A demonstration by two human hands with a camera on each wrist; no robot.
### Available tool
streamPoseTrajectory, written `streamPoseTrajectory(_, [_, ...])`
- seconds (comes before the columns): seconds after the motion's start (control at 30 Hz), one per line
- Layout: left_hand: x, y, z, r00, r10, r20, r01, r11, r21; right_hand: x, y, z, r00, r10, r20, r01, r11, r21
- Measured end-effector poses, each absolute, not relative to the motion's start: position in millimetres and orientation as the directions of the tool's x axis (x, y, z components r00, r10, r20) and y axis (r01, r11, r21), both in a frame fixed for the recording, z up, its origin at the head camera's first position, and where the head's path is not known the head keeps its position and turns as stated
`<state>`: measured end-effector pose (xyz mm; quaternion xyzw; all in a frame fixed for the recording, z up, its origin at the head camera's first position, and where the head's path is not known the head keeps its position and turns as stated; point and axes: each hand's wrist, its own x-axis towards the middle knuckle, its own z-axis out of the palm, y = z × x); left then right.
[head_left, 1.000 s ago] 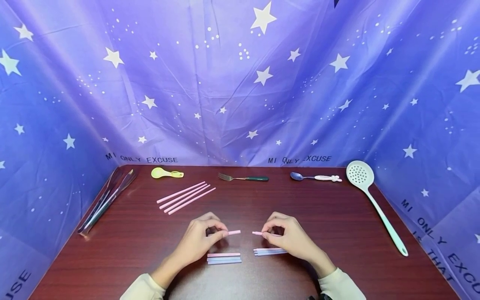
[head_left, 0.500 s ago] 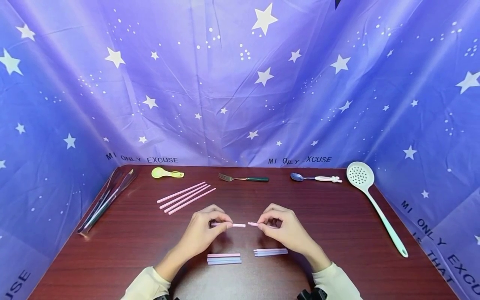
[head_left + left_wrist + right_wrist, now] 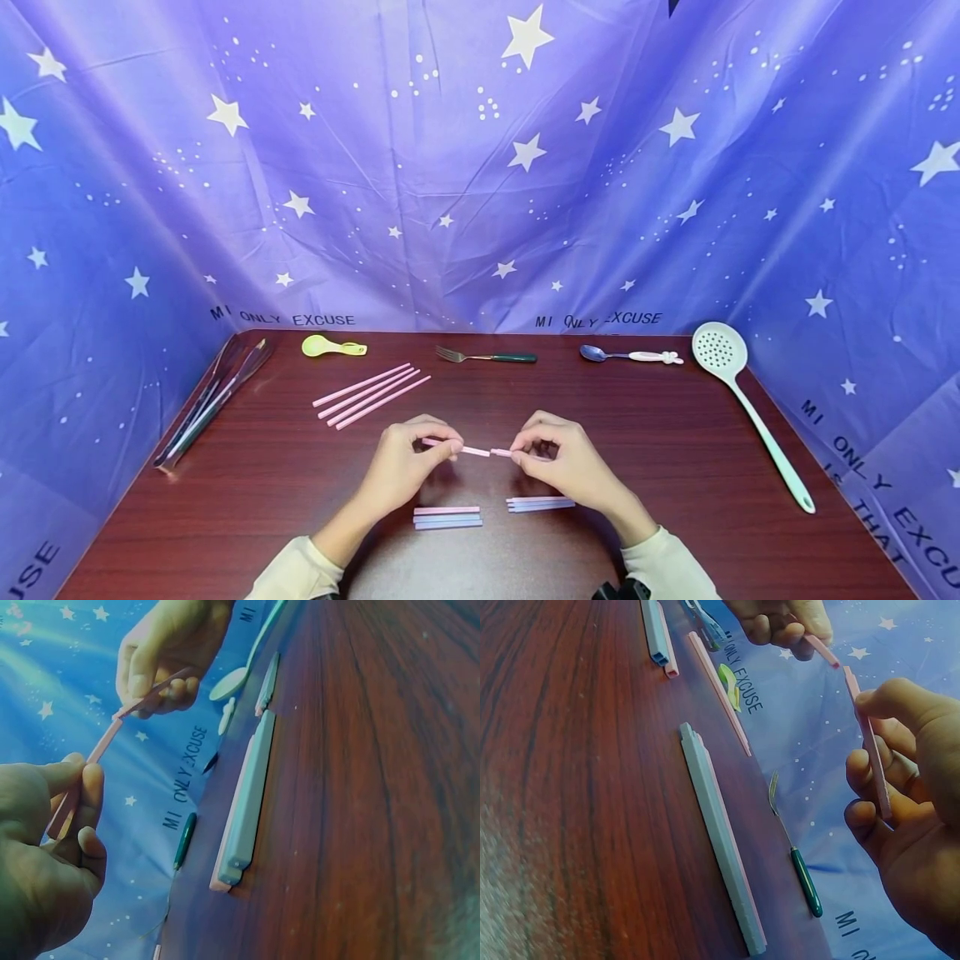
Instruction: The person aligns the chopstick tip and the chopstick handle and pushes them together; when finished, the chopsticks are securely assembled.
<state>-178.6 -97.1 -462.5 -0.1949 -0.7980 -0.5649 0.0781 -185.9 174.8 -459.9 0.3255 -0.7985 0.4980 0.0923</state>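
My left hand (image 3: 405, 467) pinches a pink chopstick section (image 3: 477, 452) between thumb and fingers, raised over the table. Facing it, my right hand (image 3: 573, 458) pinches another pink section (image 3: 870, 742) whose inner end is a narrow plug. The two inner ends meet or nearly meet in the head view; the right wrist view shows them slightly off line. Below the left hand lie pink and blue chopstick sections (image 3: 448, 525) side by side. Under the right hand rests a similar row of pink and blue plug-ended sections (image 3: 542, 505).
Several long pink chopsticks (image 3: 362, 384) lie at the left. Along the back edge are a yellow measuring spoon (image 3: 318, 345), a green-handled fork (image 3: 512, 357) and a spoon with a white handle (image 3: 594, 353). A pale slotted skimmer (image 3: 720, 346) lies right, a clear package (image 3: 213, 408) left.
Both hands have moved away from the front edge and toward each other. The gap between the pink sections' inner ends has shrunk to almost nothing. The rows on the table stay put.
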Motion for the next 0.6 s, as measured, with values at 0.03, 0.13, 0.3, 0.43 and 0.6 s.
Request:
streamPoseTrajectory(0.03, [-178.5, -97.0, -462.6, -0.915, 0.225, 0.336, 0.390, 0.273, 0.879, -185.7, 174.3, -459.7, -0.772, -0.428, 0.470, -0.610, 0.291, -0.737])
streamPoseTrajectory(0.13, [-178.3, -96.6, -462.7, -0.918, 0.230, 0.323, 0.375, 0.244, 0.894, -184.3, 173.1, -458.0, -0.776, -0.425, 0.466, -0.604, 0.290, -0.742])
streamPoseTrajectory(0.3, [-178.7, -96.2, -464.2, -0.923, 0.228, 0.309, 0.359, 0.225, 0.906, -182.6, 172.4, -455.4, -0.783, -0.423, 0.456, -0.594, 0.289, -0.751])
streamPoseTrajectory(0.43, [-178.9, -95.5, -465.3, -0.930, 0.217, 0.296, 0.343, 0.228, 0.911, -182.5, 172.2, -455.2, -0.784, -0.427, 0.450, -0.589, 0.281, -0.758])
streamPoseTrajectory(0.6, [-178.4, -94.0, -465.0, -0.945, 0.205, 0.255, 0.296, 0.208, 0.932, -182.7, 172.3, -456.4, -0.777, -0.431, 0.460, -0.598, 0.274, -0.753])
